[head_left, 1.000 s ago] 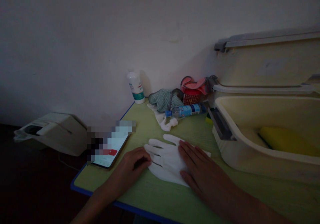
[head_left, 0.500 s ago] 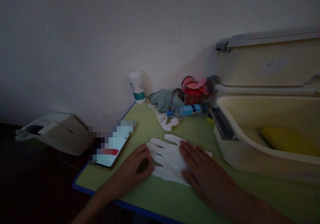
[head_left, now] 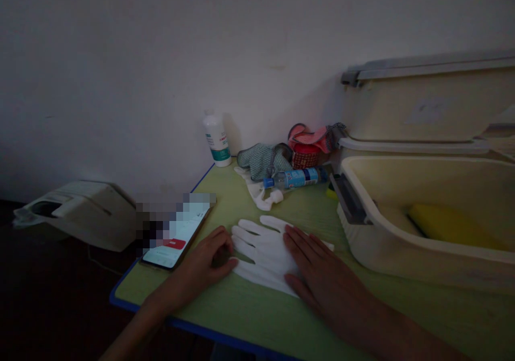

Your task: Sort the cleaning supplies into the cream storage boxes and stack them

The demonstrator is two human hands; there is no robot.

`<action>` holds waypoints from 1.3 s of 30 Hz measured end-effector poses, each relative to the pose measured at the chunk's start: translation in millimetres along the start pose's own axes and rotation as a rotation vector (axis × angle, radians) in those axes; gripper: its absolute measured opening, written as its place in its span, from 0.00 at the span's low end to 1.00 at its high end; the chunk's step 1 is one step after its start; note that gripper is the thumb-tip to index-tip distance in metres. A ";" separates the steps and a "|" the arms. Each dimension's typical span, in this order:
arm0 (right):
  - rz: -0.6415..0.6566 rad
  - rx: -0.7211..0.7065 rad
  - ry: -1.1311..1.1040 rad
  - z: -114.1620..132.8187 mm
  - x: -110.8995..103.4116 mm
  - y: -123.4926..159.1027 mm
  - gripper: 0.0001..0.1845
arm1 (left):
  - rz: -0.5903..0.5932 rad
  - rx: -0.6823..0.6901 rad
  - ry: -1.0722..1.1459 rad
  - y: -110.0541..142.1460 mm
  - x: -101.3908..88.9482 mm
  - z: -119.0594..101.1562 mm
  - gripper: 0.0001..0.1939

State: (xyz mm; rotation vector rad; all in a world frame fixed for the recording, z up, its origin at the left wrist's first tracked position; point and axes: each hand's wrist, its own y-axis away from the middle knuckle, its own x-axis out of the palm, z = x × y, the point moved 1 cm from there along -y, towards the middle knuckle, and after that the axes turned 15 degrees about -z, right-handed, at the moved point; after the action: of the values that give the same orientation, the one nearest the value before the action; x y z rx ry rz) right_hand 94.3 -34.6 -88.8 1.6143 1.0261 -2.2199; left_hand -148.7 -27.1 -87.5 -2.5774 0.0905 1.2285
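A white glove [head_left: 261, 253] lies spread flat on the green tabletop [head_left: 225, 318], its fingers pointing left. My right hand [head_left: 317, 264] rests flat on the glove's palm and cuff side, fingers stretched out and covering part of it. At the glove's fingertips is my left hand [head_left: 205, 264], with its fingers curled and the thumb held apart from them. The thumb tip touches or nearly touches the glove's thumb, and nothing shows gripped between the fingers. Behind the glove, a second white cloth piece [head_left: 257, 192], perhaps another glove, lies crumpled.
A phone [head_left: 181, 237] lies left. At the back are a white bottle [head_left: 217, 141], a grey mesh cloth [head_left: 263, 160], a red cloth item [head_left: 308, 141] and a blue-labelled bottle [head_left: 300, 177]. An open cream bin [head_left: 362, 248] holding a yellow sponge-like block [head_left: 446, 224] stands right.
My left hand has drawn slightly back from the glove's finger ends, the fingers still curled. My right hand stays flat on the glove. The whole view has shifted slightly.
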 end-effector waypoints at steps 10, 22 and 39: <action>-0.055 -0.018 0.056 4.2 -3.8 -1.5 0.31 | -0.062 0.315 -0.007 0.7 -3.1 -41.9 0.06; -0.034 0.042 0.036 2.8 6.4 2.3 0.33 | 0.163 0.547 -0.337 -19.3 43.8 -38.4 0.32; 0.038 0.075 0.012 10.2 -10.3 -1.1 0.30 | 0.116 0.491 -0.374 -91.4 23.0 -57.6 0.10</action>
State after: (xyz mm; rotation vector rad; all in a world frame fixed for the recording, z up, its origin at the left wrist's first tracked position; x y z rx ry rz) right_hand 89.9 -42.6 -77.5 1.6657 0.9178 -2.2521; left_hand -74.6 45.8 -50.0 -1.9203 0.4110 1.4882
